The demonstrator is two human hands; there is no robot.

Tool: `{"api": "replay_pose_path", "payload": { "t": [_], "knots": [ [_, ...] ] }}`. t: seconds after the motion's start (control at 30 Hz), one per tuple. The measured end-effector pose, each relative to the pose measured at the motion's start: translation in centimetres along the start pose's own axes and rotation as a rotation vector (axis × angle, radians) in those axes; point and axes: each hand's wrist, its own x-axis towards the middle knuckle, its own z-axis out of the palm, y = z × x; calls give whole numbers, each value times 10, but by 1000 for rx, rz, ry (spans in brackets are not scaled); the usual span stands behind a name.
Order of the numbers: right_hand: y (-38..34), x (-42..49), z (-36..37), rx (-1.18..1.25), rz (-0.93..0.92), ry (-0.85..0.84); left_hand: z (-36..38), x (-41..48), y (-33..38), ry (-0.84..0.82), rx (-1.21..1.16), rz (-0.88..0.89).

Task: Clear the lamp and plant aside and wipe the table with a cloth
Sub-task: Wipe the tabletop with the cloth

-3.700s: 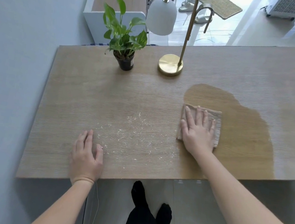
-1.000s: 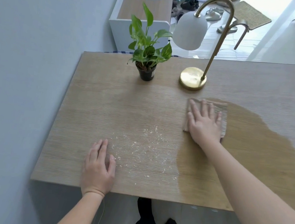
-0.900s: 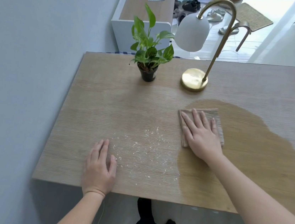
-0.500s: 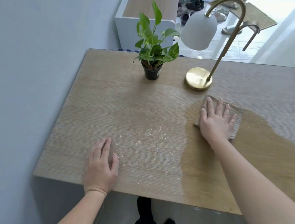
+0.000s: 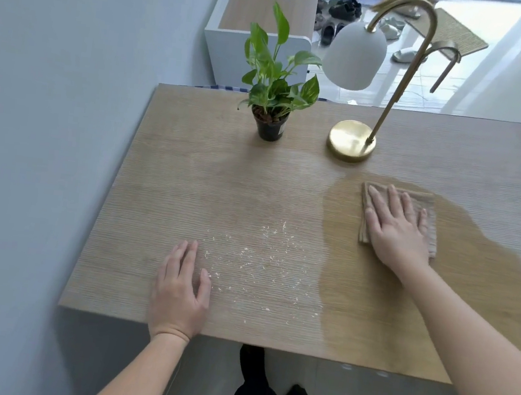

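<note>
The folded beige cloth (image 5: 398,217) lies flat on the wooden counter (image 5: 188,188), at the near-left edge of a wide darker damp patch (image 5: 472,282). The right hand (image 5: 394,228) presses on it, palm down with fingers spread; its grip is open, closed around nothing. Just beyond stands the brass lamp (image 5: 352,140), with the potted plant (image 5: 272,100) to its left. Pale crumbs (image 5: 261,263) dot the counter near the left hand (image 5: 180,292), which rests flat and open.
</note>
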Motion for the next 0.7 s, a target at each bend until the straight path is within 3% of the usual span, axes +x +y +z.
{"api": "replay_pose_path", "payload": {
  "t": [0.1,0.27,0.4,0.53,0.7],
  "knots": [
    [-47,24,8,46,160,1,0,0,-2,-3,11,2],
    [-86,-9,30,13,-184,-52,-1,-1,-1,-7,12,-2],
    [-42,-55,29,-31,-309,-73,-1,-1,1,-6,6,-1],
    [3,-39,9,-37,-172,-42,1,0,-2,-10,0,1],
    [-41,1,17,32,80,-10,2,-1,-4,-9,-5,-1]
  ]
}}
